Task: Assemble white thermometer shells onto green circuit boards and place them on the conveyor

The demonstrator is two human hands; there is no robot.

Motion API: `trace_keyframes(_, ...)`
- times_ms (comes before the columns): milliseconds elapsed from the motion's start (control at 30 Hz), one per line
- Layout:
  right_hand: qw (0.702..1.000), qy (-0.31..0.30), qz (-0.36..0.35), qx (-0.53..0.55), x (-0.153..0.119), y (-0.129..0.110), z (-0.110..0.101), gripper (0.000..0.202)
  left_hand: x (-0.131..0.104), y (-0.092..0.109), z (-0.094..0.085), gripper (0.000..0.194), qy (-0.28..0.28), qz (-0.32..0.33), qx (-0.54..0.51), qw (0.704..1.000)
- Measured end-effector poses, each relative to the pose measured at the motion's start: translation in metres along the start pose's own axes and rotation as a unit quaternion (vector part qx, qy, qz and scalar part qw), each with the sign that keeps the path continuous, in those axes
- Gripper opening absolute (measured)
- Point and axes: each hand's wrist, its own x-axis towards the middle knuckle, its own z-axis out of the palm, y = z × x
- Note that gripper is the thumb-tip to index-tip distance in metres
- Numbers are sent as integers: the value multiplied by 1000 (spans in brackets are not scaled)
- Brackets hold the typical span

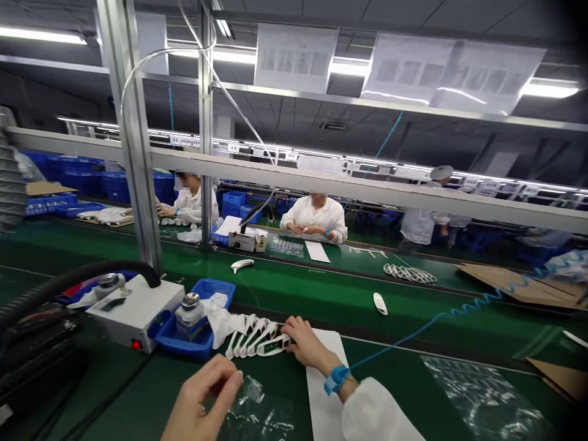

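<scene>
Beside the blue tray (184, 349), on its left, we have one white box (138, 309) with a lit red switch. One metal-capped bottle (190, 315) stands inside the tray, with white cloth at its right. Nearer us than the tray and to its right, our left hand (197, 398) is curled, thumb and forefinger brought close; we cannot tell whether they pinch anything. Just right of the tray lie five white curved pieces (250, 340), beyond our left hand and left of our right. Four point away from us, their long axes slanting to the right; the rightmost lies more crosswise. Our right hand (307, 343), farther right of the tray, is half open, its fingers at that piece's right end; we cannot tell how firmly they hold it. One white sheet (324, 392) lies partly under that forearm.
</scene>
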Motion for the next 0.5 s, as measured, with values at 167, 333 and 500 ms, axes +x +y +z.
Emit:
trace_keyframes(167, 999, -7, 8, 34, -24, -10, -23, 23, 10, -28, 2, 31, -65, -68, 59, 994)
trace_keyframes(333, 976, -73, -112, 170, -61, -71, -56, 22, -1, -36, 11, 70, -153, -90, 34, 984)
trace_keyframes(500, 935, 75, -54, 344, -90, -119, -41, 16, -22, -48, 34, 57, -193, -169, -149, 955)
